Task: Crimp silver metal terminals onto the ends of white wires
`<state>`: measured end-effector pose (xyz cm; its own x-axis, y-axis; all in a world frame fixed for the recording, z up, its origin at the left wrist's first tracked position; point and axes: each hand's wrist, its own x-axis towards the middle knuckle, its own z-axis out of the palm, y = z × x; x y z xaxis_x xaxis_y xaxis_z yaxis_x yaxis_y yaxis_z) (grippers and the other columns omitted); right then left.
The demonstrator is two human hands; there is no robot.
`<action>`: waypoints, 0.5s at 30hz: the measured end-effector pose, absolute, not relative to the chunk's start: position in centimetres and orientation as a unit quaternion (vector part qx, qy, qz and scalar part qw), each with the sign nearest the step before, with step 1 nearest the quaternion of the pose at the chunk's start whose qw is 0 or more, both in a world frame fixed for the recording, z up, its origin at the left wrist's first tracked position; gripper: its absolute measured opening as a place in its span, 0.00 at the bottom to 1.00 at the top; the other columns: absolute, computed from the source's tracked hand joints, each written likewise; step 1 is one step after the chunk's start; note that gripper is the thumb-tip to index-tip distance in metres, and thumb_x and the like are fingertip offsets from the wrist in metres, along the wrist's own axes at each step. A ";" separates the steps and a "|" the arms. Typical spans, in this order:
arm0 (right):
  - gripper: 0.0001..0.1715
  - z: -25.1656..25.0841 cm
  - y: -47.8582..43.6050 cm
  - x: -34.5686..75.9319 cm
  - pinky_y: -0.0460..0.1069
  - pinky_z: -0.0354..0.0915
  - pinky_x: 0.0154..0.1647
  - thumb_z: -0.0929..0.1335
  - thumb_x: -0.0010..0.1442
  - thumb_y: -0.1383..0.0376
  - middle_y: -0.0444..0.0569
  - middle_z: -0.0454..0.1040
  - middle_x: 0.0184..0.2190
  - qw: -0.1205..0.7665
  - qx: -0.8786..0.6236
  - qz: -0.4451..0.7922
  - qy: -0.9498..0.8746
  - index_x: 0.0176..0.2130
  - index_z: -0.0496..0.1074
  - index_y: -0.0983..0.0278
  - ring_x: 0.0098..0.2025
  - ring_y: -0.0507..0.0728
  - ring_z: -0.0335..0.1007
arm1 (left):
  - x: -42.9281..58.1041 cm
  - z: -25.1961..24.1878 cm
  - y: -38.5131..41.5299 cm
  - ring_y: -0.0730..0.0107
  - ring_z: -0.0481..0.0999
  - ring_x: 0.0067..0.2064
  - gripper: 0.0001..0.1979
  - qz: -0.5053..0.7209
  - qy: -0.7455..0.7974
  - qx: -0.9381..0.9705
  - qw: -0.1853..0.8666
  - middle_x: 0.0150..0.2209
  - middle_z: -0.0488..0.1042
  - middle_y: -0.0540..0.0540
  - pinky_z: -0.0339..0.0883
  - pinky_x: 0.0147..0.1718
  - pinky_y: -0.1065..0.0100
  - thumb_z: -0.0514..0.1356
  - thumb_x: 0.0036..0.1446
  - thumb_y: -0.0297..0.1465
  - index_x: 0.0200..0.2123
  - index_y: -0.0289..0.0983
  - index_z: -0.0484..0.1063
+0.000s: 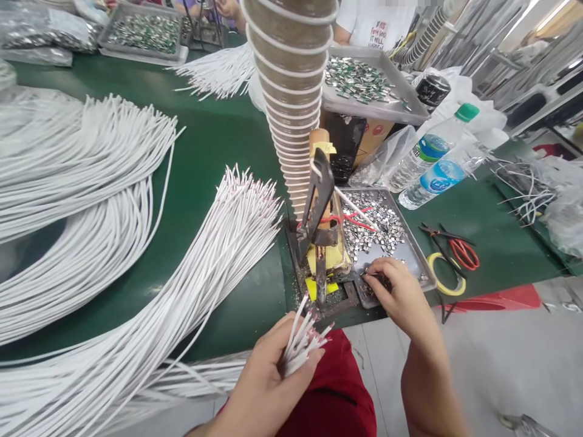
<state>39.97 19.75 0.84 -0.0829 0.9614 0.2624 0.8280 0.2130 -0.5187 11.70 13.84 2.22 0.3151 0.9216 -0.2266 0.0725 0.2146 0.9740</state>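
Note:
My left hand (273, 379) is closed round a bundle of white cables (303, 346) whose pinkish ends point up and away from me. The fingertips of my right hand (401, 297) pinch together over the near end of a grey metal tray (416, 258); whatever they hold is too small to make out. Many small shiny metal parts (376, 221) lie in that tray. Left of it stands a soldering iron (319, 188) in an upright holder, with a yellow block beneath. A thick ribbed hose (294, 91) comes down just behind the iron.
Large bundles of white cable (218, 237) cover the left of the green table (218, 136). Pliers (449, 237), a yellow tape roll (444, 276) and water bottles (439, 182) stand or lie at right. A tray of green-and-silver parts (359, 79) sits behind; other people are across the table.

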 end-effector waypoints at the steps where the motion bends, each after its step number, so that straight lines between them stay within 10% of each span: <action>1: 0.13 1.1 19.4 39.6 0.57 0.74 0.47 0.68 0.72 0.57 0.51 0.81 0.38 0.285 -0.615 0.121 -0.725 0.37 0.77 0.59 0.42 0.61 0.79 | 11.8 2.4 13.9 0.68 0.67 0.32 0.11 0.348 0.475 0.520 0.619 0.31 0.68 0.52 0.67 0.34 0.72 0.62 0.69 0.34 0.32 0.40 0.72; 15: 0.12 3.0 14.3 32.1 0.51 0.74 0.43 0.69 0.69 0.74 0.45 0.81 0.37 0.430 -0.475 0.227 -0.733 0.46 0.74 0.58 0.37 0.54 0.78 | 12.4 4.4 15.3 0.67 0.70 0.35 0.05 0.379 0.484 0.468 0.635 0.34 0.71 0.51 0.70 0.39 0.71 0.63 0.66 0.31 0.34 0.39 0.74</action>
<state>32.08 14.30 3.04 -0.1772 0.8922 0.4155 0.5019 0.4451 -0.7416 12.35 15.29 4.35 0.2445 0.9340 -0.2605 -0.0289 0.2755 0.9609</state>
